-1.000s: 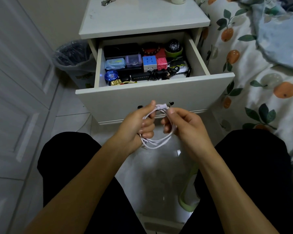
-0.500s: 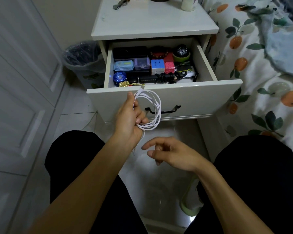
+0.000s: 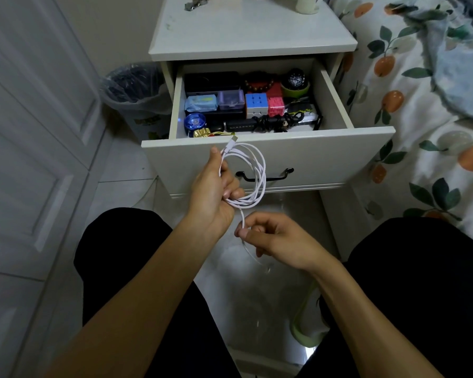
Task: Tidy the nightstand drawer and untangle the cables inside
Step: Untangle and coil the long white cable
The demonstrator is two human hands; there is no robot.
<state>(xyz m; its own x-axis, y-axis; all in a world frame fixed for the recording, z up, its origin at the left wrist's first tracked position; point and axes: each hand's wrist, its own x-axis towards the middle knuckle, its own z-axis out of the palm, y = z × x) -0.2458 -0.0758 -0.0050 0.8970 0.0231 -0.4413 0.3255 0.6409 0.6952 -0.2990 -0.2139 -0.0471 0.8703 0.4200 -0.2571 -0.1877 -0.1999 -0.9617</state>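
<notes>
Coiling the loose tail onto my held loops

My right hand (image 3: 277, 241) pinches the cable (image 3: 253, 173) tail just below my left hand (image 3: 216, 192), which grips the coil; I should feed each turn evenly, no twist. Beyond the coil, the open drawer (image 3: 268, 144) waits

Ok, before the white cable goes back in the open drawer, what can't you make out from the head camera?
- White cable: the tail below the right hand blurs against the glossy floor, so its far plug is unseen.
- Left hand: its palm hides how the loops are gathered.
- Drawer: its front panel hides the nearest strip of the floor inside.
- Black cable: too small to tell whether it is knotted.
- Nightstand top: the items at its rear are cut by the top edge.
</notes>
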